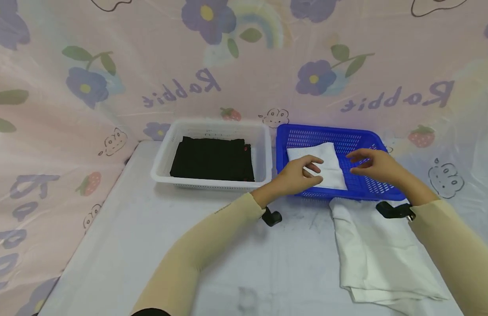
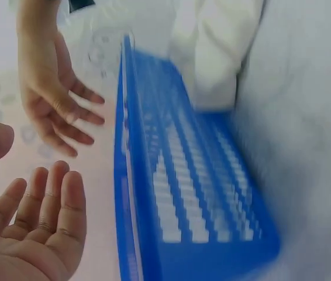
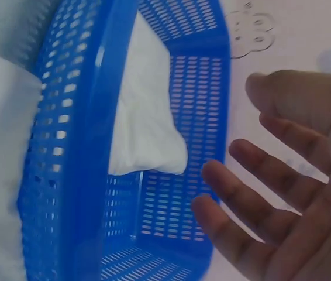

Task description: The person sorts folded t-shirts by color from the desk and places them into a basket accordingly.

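A folded white cloth point(image 1: 326, 153) lies in the left part of a blue perforated plastic basket point(image 1: 370, 140). My left hand point(image 1: 292, 176) is over the basket's front left side, in front of the cloth as the head view shows it, fingers apart and loosely bent. To its right, my right hand point(image 1: 378, 166) is above the right half of the basket, fingers spread and holding nothing. Both palms face each other across a gap. A larger white cloth point(image 1: 382, 259), laid in layers, rests on the table just before the basket, partly below my right wrist.
Left of the blue basket stands a white plastic basket point(image 1: 160, 169) with folded black fabric point(image 1: 210, 159) in it. Both baskets stand near the back of a white-covered table point(image 1: 149, 237), against a pink patterned curtain point(image 1: 259, 74).
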Action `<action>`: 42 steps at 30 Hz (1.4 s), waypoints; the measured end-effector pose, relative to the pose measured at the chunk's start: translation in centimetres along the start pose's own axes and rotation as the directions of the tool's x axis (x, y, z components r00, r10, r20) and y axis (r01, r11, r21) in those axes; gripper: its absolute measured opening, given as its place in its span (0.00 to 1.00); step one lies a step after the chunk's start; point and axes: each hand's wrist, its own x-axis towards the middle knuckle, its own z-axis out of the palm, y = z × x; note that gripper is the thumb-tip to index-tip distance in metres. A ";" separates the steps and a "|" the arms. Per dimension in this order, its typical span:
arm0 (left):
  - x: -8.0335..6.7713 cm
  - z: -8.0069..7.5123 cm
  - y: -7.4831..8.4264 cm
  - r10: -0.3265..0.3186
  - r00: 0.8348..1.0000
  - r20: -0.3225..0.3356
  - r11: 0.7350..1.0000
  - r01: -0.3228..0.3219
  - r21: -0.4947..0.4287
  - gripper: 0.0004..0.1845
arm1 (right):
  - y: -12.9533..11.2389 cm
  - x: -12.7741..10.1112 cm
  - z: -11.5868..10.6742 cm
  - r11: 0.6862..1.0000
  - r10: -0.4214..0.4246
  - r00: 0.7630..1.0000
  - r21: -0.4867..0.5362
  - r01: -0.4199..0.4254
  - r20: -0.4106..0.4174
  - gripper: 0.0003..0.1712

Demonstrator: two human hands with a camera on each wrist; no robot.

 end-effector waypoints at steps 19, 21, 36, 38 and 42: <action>-5.2 7.8 0.3 -0.230 0.965 0.129 0.960 0.247 -0.130 0.23 | 2.3 -9.9 0.8 0.996 -0.089 0.992 0.010 0.090 -0.092 0.23; -5.3 8.8 0.1 -0.271 0.955 0.120 0.945 0.287 -0.155 0.24 | 3.1 -10.8 1.2 0.997 -0.074 0.995 0.011 0.075 -0.069 0.23; -5.2 14.6 -2.7 -0.358 0.933 0.021 0.924 0.357 -0.136 0.25 | 9.0 -14.9 4.9 0.996 0.087 0.996 -0.035 -0.086 0.024 0.29; -5.3 15.0 -2.9 -0.346 0.938 0.011 0.930 0.344 -0.126 0.26 | 9.8 -15.1 5.4 0.996 0.080 0.997 -0.031 -0.080 0.021 0.29; -5.3 15.5 -3.1 -0.347 0.938 0.001 0.932 0.345 -0.108 0.28 | 11.2 -15.5 6.3 1.000 0.010 1.000 -0.004 -0.010 -0.026 0.27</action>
